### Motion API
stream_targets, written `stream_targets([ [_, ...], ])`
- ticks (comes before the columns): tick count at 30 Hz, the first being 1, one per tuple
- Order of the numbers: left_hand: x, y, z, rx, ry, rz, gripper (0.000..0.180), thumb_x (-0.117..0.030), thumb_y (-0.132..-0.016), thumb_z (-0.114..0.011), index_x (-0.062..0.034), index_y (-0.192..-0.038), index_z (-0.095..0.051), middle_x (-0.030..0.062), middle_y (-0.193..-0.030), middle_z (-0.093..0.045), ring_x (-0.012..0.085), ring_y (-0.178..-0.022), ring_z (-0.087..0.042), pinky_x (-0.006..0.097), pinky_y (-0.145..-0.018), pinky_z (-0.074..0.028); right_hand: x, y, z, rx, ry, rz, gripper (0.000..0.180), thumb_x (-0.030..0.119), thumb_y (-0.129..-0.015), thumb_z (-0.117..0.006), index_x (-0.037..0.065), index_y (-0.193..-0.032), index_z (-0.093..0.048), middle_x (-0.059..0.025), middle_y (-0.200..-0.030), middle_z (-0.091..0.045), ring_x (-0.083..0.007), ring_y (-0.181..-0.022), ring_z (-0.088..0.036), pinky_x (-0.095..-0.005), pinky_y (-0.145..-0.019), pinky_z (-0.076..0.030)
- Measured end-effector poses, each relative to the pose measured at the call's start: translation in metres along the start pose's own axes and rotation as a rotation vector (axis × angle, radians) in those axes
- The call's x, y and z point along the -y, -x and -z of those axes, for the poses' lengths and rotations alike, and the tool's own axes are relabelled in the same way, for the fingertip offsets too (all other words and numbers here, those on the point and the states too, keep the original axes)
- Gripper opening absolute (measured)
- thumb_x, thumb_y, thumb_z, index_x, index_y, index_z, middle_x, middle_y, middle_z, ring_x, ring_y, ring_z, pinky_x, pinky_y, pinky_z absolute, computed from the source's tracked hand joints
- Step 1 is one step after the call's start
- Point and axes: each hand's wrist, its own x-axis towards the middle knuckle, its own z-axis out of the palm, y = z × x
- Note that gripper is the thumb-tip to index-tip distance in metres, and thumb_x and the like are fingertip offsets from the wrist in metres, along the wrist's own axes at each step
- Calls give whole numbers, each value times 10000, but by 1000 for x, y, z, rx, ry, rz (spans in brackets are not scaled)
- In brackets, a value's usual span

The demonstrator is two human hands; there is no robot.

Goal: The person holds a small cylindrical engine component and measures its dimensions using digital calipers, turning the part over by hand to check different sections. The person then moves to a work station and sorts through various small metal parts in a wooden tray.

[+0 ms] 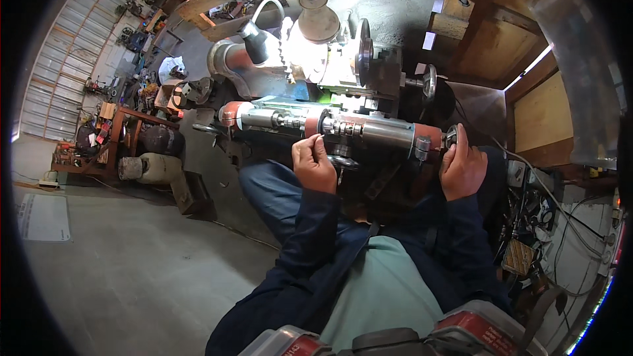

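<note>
Past the respirator [471, 326], the steel cylinder [388, 134] is set across the machine [389, 69], its end wheel [451, 135] pinched by the right hand [463, 168], best moved gently, while the left hand [314, 166] is pinched beside the red ring [312, 126], on what cannot be told.

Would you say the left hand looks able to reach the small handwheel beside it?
Probably yes: the small handwheel shows just right of the left hand, with nothing visible between them, though depth is hard to judge.
</note>
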Motion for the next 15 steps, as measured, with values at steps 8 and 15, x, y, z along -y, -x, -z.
stream_targets([
  [8, -7, -14, -6, 124, -102, -52, 103, -113, -917, -694, -22, -950, -730, 90, -752, -581, 258, -708, -588, 383, -642, -475, 0, 16, -3, -42, -46, 27, 544, 133, -907, -542, -24, -1427, -504, -104, -824, -675, -262, -682, -603, -413, -656, -420],
  [15, -6, -14, -9, 134, -135, -120, 84, -101, -911, -692, -25, -939, -716, 98, -765, -573, 270, -713, -593, 390, -651, -483, 0, 15, -3, -41, -60, 17, 551, 133, -907, -541, -26, -1432, -499, -103, -818, -674, -253, -664, -596, -401, -650, -418],
])
